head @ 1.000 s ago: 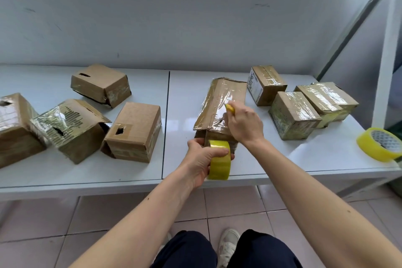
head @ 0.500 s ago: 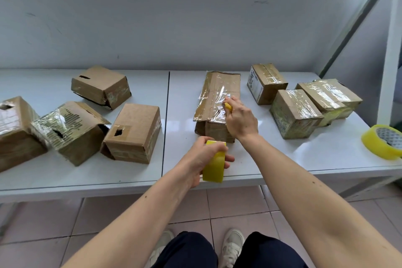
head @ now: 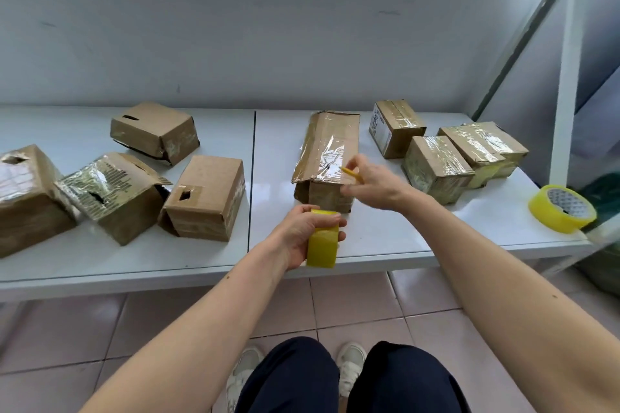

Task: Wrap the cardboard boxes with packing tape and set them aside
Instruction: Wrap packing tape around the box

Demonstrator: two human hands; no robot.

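A long cardboard box [head: 327, 157] lies in the middle of the white table [head: 385, 238], its top glossy with tape. My left hand [head: 298, 235] grips a yellow tape roll [head: 322, 240] just in front of the box, near the table's front edge. My right hand [head: 375, 186] hovers at the box's right front corner and pinches a small yellow tool [head: 350, 174]. Three taped boxes [head: 436, 168] sit to the right. Several worn boxes [head: 204, 198] sit on the left half of the table.
A second yellow tape roll [head: 562, 208] lies at the table's right front corner, beside a white upright post [head: 567, 94]. A grey wall runs behind the table. Tiled floor and my legs show below the table edge.
My right hand has lifted off the long box and shifted right with the yellow tool. My left hand has drawn the tape roll back from the box toward the table edge.
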